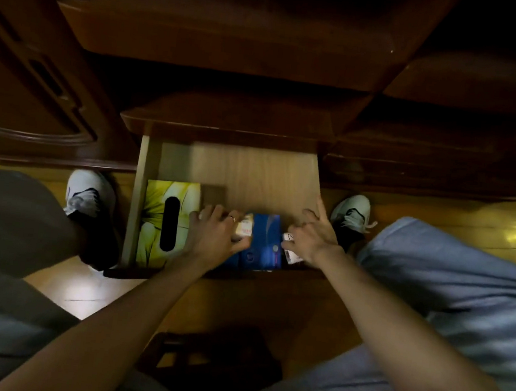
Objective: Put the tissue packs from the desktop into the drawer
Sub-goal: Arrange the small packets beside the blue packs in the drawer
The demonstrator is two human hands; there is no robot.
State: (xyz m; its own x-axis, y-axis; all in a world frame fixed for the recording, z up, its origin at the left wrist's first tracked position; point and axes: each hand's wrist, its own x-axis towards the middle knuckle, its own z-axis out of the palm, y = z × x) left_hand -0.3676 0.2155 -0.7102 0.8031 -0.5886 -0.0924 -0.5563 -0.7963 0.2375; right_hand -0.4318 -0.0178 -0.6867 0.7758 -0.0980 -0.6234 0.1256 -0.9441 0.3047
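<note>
My left hand (pixel 214 232) grips a small tissue pack (pixel 244 227) and my right hand (pixel 312 239) another (pixel 290 253), both low at the drawer (pixel 253 169)'s front edge. The desktop is out of view.

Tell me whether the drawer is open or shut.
Open. The drawer is pulled out from the desk, its pale wooden floor exposed, with a yellow tissue box and a blue pack lying inside.
</note>
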